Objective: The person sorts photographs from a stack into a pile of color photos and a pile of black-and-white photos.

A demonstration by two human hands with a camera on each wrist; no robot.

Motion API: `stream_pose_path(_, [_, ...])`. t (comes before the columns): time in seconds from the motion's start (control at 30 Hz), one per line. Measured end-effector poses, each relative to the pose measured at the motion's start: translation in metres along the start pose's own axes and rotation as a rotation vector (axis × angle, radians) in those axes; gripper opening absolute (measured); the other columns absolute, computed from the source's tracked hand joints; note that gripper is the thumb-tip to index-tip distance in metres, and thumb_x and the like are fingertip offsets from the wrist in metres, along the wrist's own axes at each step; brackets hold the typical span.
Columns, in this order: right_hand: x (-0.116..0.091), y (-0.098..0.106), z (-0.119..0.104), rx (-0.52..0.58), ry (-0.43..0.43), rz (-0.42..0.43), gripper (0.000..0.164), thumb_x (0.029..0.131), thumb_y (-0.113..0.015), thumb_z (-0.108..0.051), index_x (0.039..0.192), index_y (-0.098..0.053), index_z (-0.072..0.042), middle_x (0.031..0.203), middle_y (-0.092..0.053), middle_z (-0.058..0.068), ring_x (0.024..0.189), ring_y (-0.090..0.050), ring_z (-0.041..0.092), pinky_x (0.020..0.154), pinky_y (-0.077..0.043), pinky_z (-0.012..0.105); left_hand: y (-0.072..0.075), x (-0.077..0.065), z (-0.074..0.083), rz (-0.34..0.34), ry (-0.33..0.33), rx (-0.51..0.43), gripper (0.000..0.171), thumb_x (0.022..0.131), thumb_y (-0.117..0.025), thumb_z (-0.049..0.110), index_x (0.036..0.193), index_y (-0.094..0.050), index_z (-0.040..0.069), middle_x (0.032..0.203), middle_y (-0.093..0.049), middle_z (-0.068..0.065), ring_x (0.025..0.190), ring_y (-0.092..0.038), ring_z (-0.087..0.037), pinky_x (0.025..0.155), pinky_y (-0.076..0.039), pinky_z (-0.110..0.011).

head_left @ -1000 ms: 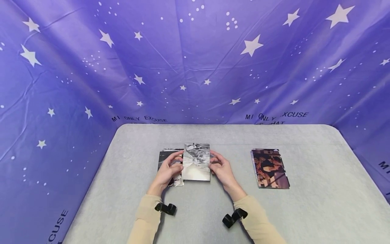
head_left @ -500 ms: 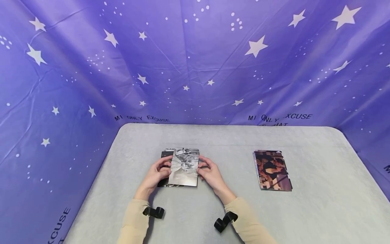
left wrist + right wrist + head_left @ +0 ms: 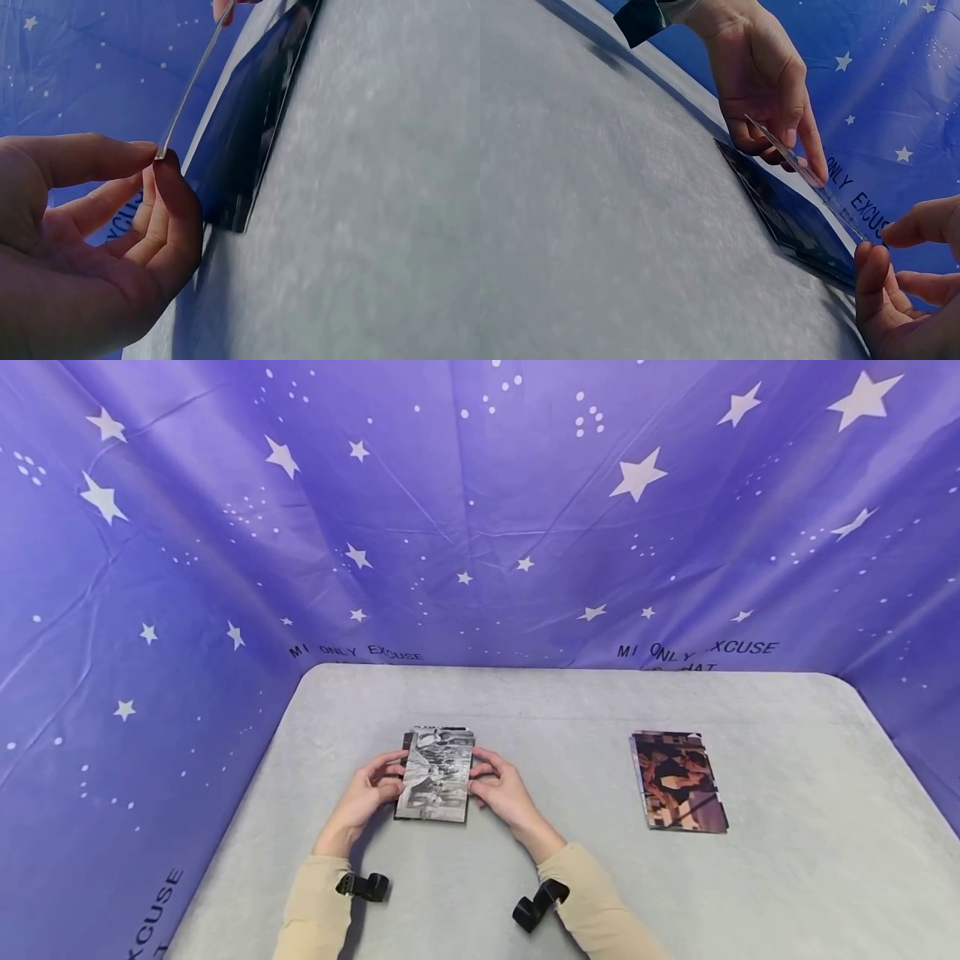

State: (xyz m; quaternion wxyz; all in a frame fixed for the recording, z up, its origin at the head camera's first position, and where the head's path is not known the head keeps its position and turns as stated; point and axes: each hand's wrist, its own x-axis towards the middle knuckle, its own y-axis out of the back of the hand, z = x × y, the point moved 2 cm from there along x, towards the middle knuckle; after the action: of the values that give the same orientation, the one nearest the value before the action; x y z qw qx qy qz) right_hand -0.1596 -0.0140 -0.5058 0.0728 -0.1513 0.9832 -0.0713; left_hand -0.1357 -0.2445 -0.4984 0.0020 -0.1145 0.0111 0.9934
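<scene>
A black-and-white photo print (image 3: 438, 777) is held by its two sides in the head view. My left hand (image 3: 362, 797) pinches its left edge between thumb and fingertips, and my right hand (image 3: 512, 797) pinches the right edge. Directly beneath lies a pile of photo prints (image 3: 244, 127), mostly covered from above. Both wrist views show the held print edge-on, raised at a slant over that pile, with a gap between them. Only the fingertips of the right hand appear at the top of the left wrist view.
Off to the right, a second pile of prints (image 3: 682, 785) has a brown and orange picture on top. Everything lies on a grey table (image 3: 570, 710). A purple star-patterned cloth (image 3: 480, 485) hangs behind and at both sides. Each wrist carries a black camera band (image 3: 363, 887).
Both hands have carried the black-and-white print leftward, from beside the left pile to over it, and lowered it closer. The view has shifted slightly. The right pile lies as before.
</scene>
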Motion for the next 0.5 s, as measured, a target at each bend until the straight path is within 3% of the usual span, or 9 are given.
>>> stream_pose_path(0.5, [0.003,-0.005,0.003,-0.048,-0.033,-0.049,0.059,0.081,-0.059,0.009,0.136,-0.040,0.014,0.104,-0.057,0.024,0.067,-0.058,0.008,0.056,-0.048,0.019,0.019,0.000,-0.002,0.048,0.007,0.136,0.045,0.084,-0.052,-0.011,0.129,-0.050,-0.011,0.102,-0.066,-0.018,0.074,-0.060,-0.011,0.061,-0.048,-0.023])
